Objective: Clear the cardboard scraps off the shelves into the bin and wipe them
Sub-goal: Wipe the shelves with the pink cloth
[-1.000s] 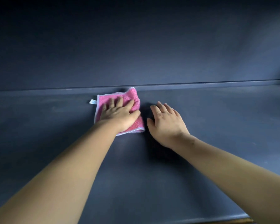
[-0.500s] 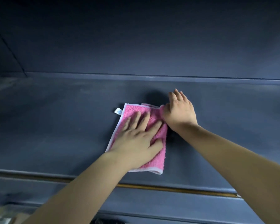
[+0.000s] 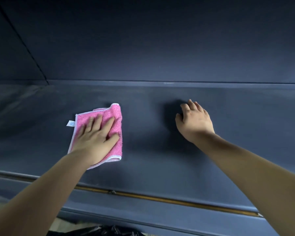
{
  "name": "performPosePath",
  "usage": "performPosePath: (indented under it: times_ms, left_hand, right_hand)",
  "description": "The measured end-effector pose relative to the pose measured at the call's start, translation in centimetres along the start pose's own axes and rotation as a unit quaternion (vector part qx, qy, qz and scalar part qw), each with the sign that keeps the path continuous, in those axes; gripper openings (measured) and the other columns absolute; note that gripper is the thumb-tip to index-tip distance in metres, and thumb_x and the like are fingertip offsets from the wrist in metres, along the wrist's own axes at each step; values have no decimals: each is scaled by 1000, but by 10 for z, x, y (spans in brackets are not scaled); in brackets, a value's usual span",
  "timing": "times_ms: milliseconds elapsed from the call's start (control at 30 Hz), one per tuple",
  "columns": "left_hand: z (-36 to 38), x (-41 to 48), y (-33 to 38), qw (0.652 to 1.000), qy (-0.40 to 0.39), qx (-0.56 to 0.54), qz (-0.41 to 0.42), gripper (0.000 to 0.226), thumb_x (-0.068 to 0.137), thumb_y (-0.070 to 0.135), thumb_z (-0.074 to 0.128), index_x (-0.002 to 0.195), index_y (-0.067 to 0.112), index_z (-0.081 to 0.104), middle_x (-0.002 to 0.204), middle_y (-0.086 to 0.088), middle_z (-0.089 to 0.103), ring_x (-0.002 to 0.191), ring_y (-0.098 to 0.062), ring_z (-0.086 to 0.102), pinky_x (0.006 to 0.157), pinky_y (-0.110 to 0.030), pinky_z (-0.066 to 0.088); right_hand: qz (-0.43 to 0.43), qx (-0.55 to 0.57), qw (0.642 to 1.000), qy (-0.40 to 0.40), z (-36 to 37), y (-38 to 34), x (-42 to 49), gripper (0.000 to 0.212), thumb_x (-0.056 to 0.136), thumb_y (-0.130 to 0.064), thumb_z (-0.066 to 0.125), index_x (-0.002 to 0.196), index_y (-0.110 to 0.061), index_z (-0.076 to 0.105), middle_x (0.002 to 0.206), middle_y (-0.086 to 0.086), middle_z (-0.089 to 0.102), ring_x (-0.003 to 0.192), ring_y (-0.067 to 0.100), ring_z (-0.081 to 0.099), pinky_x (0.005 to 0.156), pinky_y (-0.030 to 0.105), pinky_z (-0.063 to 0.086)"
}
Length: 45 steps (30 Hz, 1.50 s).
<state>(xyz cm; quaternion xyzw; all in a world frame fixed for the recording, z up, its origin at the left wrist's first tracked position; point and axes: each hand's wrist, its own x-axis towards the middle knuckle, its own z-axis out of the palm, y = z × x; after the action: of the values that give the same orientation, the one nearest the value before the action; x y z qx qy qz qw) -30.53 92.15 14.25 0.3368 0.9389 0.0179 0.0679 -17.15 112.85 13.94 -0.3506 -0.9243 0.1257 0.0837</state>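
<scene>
A folded pink cloth (image 3: pixel 115 114) with a white hem and a small tag lies flat on the dark blue shelf (image 3: pixel 160 159). My left hand (image 3: pixel 95 140) presses down on it, fingers spread, palm covering its near half. My right hand (image 3: pixel 194 121) rests on the bare shelf well to the right of the cloth, fingers slightly curled, holding nothing. No cardboard scraps show on this shelf.
The shelf's back wall (image 3: pixel 160 48) rises behind the hands, with a side panel (image 3: pixel 10 48) at the left. The front lip (image 3: pixel 160 200) carries a brownish strip. Below it, black plastic of a bin bag (image 3: pixel 99 231) shows at the bottom edge.
My right hand has left the cloth's right edge and moved right onto bare shelf. My left hand and the cloth have slid left.
</scene>
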Motion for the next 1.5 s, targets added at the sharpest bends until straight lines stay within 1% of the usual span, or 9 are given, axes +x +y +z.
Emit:
performPosePath:
  times_ms: [267,400,533,767,1033,1100,1267,1400,1500]
  left_hand:
    - [-5,24,8,999,-4,5,53,57,96,46,19,147,37,-4,158,-2,-11,146,-23,-11,120,-39,-3]
    - [0,26,39,988,-18,8,151,58,96,45,20,147,36,-6,158,-2,-14,146,-24,-14,119,-41,-5]
    - [-1,40,48,980,-22,-11,196,57,95,44,24,147,38,1,159,-1,-9,146,-23,-11,120,-41,-4]
    - [-13,98,22,986,-29,11,162,58,96,48,20,148,34,-3,158,-1,-12,146,-23,-11,120,-40,-3]
    - [-23,125,-66,999,-23,25,22,57,96,48,14,147,34,-6,159,-1,-9,147,-25,-6,120,-40,2]
    - [-22,118,-57,998,-15,29,49,57,96,48,14,148,34,-6,159,-1,-10,146,-25,-7,119,-40,2]
    - [-13,86,-22,982,-9,24,189,57,96,46,17,147,36,-5,158,3,-13,146,-22,-10,120,-39,-3]
    - [-10,62,-42,977,-13,12,212,56,97,47,20,146,39,-4,158,4,-14,146,-17,-13,119,-35,-6]
    - [-10,57,-74,980,-19,4,199,56,96,47,22,146,39,-3,158,5,-13,146,-16,-14,120,-34,-5]
  right_hand:
    - [8,-51,999,-2,0,-24,-5,48,97,-29,31,141,-10,29,157,10,15,145,26,9,116,35,9]
    - [-26,-25,999,-10,18,-70,-6,52,97,-23,29,146,-10,19,159,9,10,147,25,7,118,34,6]
    - [27,6,999,15,24,-75,-5,49,96,-19,27,144,-8,24,158,10,12,146,26,8,117,34,6]
    - [30,-16,999,31,24,-79,-5,44,96,-25,31,138,-10,34,158,10,14,146,24,9,117,31,7]
    - [41,-24,998,28,25,-80,-7,47,96,-28,32,140,-11,31,158,11,11,146,25,6,117,31,8]
    - [42,-29,998,31,25,-81,-7,47,96,-28,32,140,-11,31,158,11,11,147,25,6,117,31,7]
    - [42,-52,997,41,22,-85,-9,48,96,-27,33,142,-12,30,158,10,12,146,25,8,117,32,7]
    - [41,-84,995,38,22,-101,-12,48,97,-27,30,142,-10,27,158,10,10,146,26,6,117,33,6]
    - [4,-41,999,26,32,-145,-8,49,97,-29,30,142,-10,26,159,10,7,147,25,5,117,33,6]
